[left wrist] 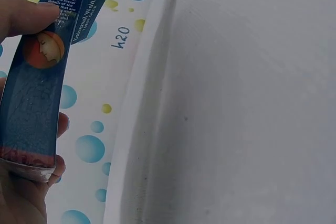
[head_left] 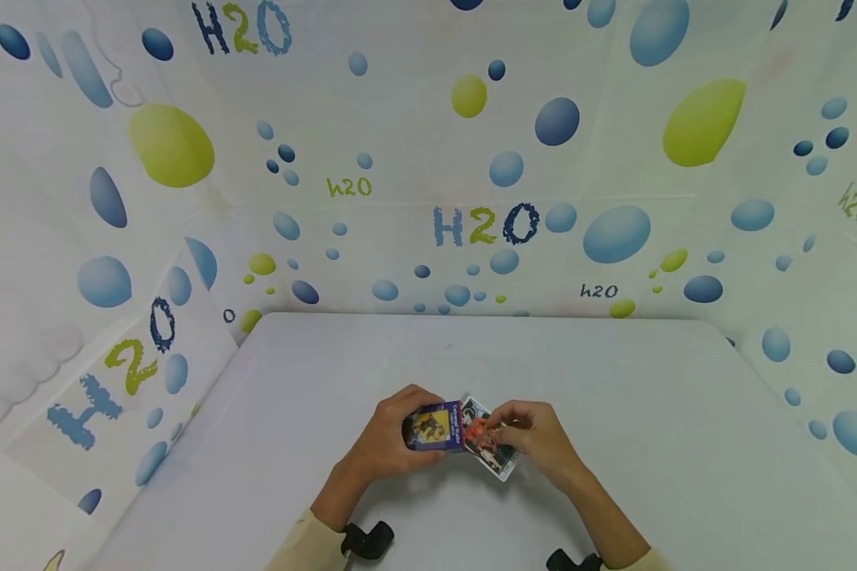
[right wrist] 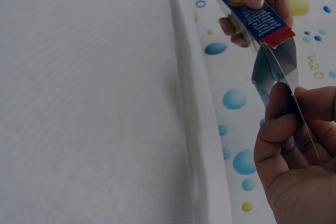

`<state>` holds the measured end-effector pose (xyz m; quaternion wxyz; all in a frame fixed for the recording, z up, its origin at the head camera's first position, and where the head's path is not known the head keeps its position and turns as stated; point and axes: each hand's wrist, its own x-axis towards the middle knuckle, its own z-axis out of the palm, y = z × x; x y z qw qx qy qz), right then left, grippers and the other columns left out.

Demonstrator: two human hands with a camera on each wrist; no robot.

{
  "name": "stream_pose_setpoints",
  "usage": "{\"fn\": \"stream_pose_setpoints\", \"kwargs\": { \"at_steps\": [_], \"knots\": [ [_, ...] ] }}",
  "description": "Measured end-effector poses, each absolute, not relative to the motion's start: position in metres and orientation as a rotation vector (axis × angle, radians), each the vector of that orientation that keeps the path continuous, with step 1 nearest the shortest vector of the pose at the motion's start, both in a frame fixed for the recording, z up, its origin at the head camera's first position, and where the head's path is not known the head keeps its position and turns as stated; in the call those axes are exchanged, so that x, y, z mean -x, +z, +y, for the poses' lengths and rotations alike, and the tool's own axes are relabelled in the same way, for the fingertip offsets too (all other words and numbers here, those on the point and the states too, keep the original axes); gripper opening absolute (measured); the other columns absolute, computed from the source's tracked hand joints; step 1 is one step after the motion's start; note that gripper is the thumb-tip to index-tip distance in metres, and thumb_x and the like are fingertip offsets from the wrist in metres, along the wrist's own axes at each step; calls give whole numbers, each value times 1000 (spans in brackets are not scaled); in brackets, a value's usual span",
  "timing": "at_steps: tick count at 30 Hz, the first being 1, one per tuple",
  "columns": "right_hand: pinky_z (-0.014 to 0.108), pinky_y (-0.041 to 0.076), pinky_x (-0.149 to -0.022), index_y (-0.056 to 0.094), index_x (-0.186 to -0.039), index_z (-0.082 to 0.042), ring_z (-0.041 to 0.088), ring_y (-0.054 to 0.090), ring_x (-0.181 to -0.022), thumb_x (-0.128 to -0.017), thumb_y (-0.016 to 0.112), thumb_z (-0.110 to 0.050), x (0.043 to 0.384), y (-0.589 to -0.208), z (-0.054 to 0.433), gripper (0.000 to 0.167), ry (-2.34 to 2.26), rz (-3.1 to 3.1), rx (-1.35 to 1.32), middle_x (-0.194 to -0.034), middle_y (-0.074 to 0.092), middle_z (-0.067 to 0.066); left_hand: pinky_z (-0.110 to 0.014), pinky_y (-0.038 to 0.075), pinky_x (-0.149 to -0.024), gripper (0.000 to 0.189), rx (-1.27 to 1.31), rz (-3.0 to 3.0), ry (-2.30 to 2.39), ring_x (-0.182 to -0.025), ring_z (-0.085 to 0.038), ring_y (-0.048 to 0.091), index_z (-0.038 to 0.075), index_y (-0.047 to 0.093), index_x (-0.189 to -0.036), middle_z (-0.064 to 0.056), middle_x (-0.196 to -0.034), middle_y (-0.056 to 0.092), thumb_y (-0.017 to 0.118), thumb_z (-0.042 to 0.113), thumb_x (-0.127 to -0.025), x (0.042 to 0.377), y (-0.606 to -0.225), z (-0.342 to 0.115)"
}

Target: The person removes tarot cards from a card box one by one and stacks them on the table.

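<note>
A dark blue tarot card box (head_left: 430,428) with a yellow picture on its face is gripped by my left hand (head_left: 388,442) above the table. In the left wrist view, the box (left wrist: 39,98) shows a round orange emblem and a red edge at its open end, with the thumb pressed on the narrow side. My right hand (head_left: 539,440) pinches a card (head_left: 503,465) with an orange-red and black picture at that open end. The card appears edge-on in the right wrist view. Whether part of it is still inside the box cannot be told.
Beneath both hands is a white table (head_left: 314,373). A white backdrop (head_left: 400,127) printed with blue and green bubbles and H2O lettering rises behind it and hangs along its sides. Black wrist devices (head_left: 369,541) sit at both sleeves.
</note>
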<state>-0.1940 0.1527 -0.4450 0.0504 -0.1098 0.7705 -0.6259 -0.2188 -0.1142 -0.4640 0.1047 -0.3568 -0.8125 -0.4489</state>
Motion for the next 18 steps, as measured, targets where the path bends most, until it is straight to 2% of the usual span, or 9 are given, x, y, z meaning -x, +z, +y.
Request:
{"fn": "stream_pose_setpoints", "kwargs": {
  "at_steps": [12, 18],
  "knots": [
    [29, 54, -74, 74, -95, -1, 22, 66, -84, -83, 68, 1, 195, -450, 153, 13, -1883, 2336, 353, -96, 73, 12, -31, 53, -83, 59, 1086, -2380, -1337, -98, -11, 59, 23, 66, -125, 6, -114, 65, 87, 28, -70, 219, -465, -114],
    [28, 54, -75, 76, -94, -2, 22, 66, -86, -83, 70, 0, 195, -450, 153, 13, -1865, 2358, 371, -96, 74, 11, -31, 53, -82, 58, 1076, -2359, -1345, -96, -13, 60, 22, 66, -125, 5, -113, 65, 87, 27, -70, 219, -466, -116]
  ]
}}
